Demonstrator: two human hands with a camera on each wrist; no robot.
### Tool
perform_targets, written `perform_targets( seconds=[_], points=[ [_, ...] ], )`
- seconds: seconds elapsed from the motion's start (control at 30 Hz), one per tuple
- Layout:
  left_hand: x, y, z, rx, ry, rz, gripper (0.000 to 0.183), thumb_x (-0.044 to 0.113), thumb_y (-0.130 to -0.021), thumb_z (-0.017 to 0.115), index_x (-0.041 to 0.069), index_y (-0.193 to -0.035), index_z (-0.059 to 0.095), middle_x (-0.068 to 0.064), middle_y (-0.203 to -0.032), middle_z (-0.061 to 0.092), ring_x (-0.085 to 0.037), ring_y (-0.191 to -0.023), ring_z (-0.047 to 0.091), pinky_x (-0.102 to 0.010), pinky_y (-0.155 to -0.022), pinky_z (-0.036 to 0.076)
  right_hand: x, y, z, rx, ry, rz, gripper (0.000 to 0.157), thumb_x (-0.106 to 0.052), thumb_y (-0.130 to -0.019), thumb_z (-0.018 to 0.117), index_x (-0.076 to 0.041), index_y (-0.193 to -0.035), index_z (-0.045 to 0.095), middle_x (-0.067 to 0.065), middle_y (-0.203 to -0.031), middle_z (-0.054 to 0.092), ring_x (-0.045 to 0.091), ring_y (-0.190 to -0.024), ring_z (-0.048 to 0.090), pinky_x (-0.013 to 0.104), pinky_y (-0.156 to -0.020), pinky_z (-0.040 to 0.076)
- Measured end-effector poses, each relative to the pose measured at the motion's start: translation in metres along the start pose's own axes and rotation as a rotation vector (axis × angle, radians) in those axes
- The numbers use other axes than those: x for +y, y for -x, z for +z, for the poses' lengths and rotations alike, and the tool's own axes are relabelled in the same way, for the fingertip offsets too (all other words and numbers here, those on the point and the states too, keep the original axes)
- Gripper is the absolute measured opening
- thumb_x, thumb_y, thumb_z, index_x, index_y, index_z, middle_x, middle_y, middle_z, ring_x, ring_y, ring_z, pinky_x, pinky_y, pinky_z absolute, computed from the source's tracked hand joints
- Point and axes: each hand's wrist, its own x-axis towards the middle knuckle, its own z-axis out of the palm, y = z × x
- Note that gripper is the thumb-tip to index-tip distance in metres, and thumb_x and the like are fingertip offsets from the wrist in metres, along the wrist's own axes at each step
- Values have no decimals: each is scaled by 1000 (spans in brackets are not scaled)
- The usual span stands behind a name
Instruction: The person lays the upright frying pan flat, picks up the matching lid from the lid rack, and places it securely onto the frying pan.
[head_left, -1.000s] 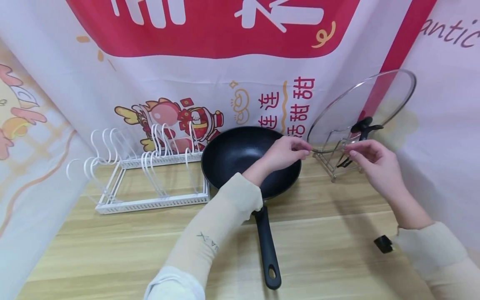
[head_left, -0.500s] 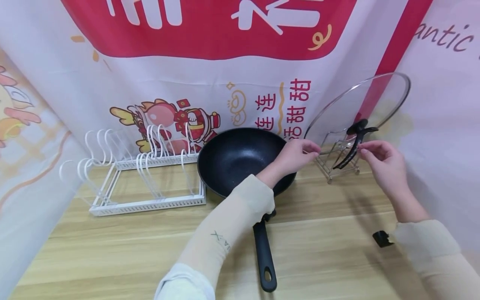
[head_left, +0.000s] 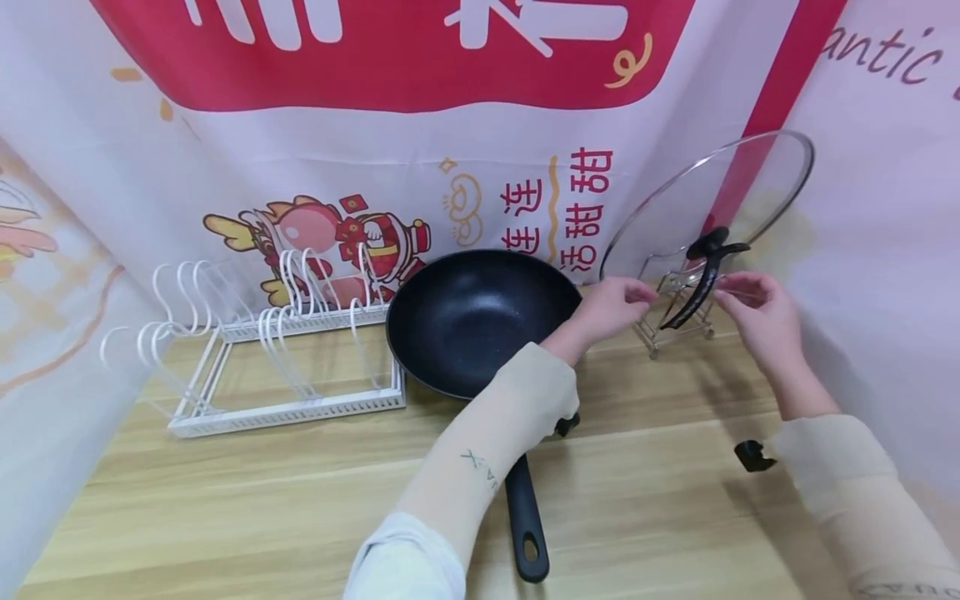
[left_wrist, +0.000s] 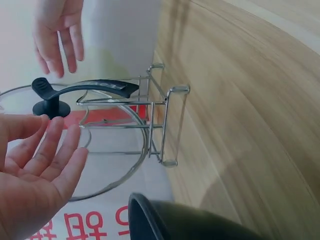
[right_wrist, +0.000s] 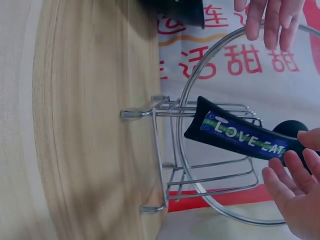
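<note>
A glass pan lid (head_left: 708, 192) stands on edge in a small wire lid stand (left_wrist: 165, 125) at the right, against the cloth backdrop. Its black handle (right_wrist: 240, 132), lettered "LOVE EAT", faces forward. My left hand (head_left: 611, 310) hovers left of the handle, past the wok's right rim, with fingers loosely bent and holding nothing. On the other side is my right hand (head_left: 765, 325), its relaxed fingers close to the handle; whether a fingertip touches it I cannot tell. The black wok (head_left: 480, 321) rests partly under my left forearm.
A white wire pan rack (head_left: 300, 408) stands left of the wok, close to its rim. The wok's long handle (head_left: 527, 525) points toward the front over the wooden table (head_left: 645, 517). Printed cloth walls (head_left: 360, 158) close off the back and sides.
My left hand has moved right, past the wok and nearer the lid stand. The right hand has drawn slightly right of the lid handle. The view has shifted a little; lid and wok stay put.
</note>
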Motion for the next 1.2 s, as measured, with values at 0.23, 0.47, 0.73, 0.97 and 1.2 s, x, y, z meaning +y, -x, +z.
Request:
perform_targets(
  seconds=[0.23,0.47,0.73,0.97,1.2],
  points=[
    [3,-15,17,34,11,-102,24,10,-102,63,7,-124,72,-1,-116,73,-7,-101,64,-11,-80,46,9,-9,4,-9,-7,67,34,-11,-98,70,-14,-128,55,-15,-112,59,-7,-97,57,5,-84,47],
    [3,-20,26,81,5,-144,27,11,-101,64,9,-127,72,-1,-120,73,-8,-107,65,-11,-87,45,13,-12,12,-21,-74,121,69,-10,-97,71,7,-151,31,-10,-117,55,-6,-96,56,8,-81,51],
    [4,-32,40,93,38,-142,34,13,-101,63,8,-134,67,-2,-128,70,-9,-116,64,-10,-92,44,13,-11,19,1,-298,158,72,3,-94,70,11,-152,27,-8,-110,55,-1,-92,61,11,-78,54],
    [4,-36,55,103,73,-184,36,16,-99,63,8,-134,68,0,-127,71,-7,-114,65,-9,-89,43,18,-7,27,33,-428,195,41,9,-92,69,-18,-118,51,-4,-108,57,3,-90,63,15,-78,56],
    [5,-44,58,161,155,-207,34,17,-99,63,8,-131,71,2,-127,71,-7,-116,63,-10,-90,43,11,-12,28,50,-405,178,63,11,-93,66,6,-148,35,-2,-111,54,1,-86,63,14,-77,56]
  ],
)
